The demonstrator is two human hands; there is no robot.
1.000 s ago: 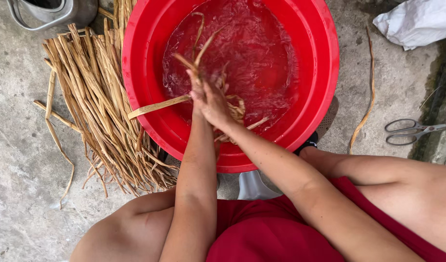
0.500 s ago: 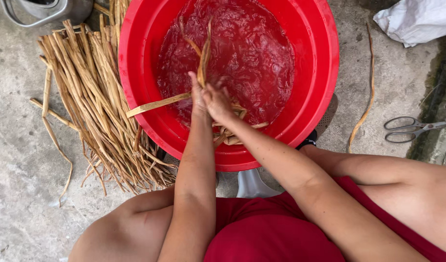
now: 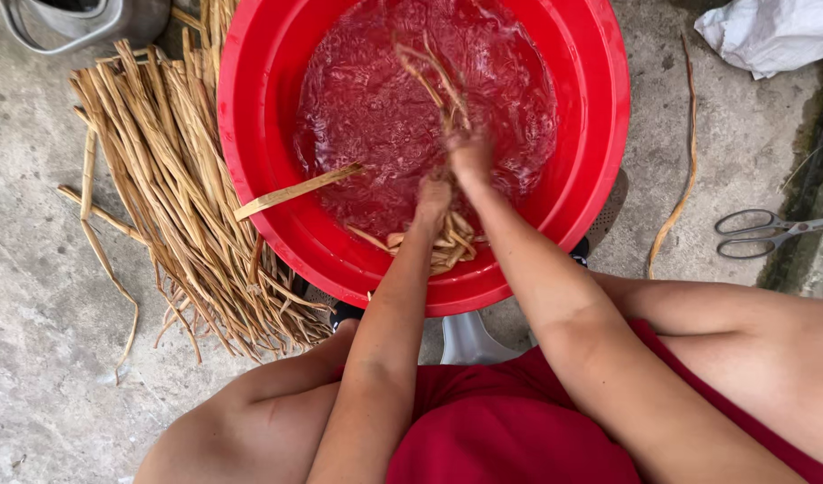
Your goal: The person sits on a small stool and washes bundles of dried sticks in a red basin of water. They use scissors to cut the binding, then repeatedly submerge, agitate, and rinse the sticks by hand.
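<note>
A bundle of straw strips (image 3: 438,90) is clamped in both grips, left hand (image 3: 432,193) and right hand (image 3: 469,157), over the red basin (image 3: 599,134) of water.

Rough grey concrete floor (image 3: 44,323) in even daylight, mossy at right.

A rough grey concrete floor (image 3: 44,314) carries a red plastic basin (image 3: 599,134), a heap of dry straw-coloured strips (image 3: 174,206) beside it, steel scissors (image 3: 770,231), a white bag (image 3: 774,31) and a metal container (image 3: 80,20).
</note>
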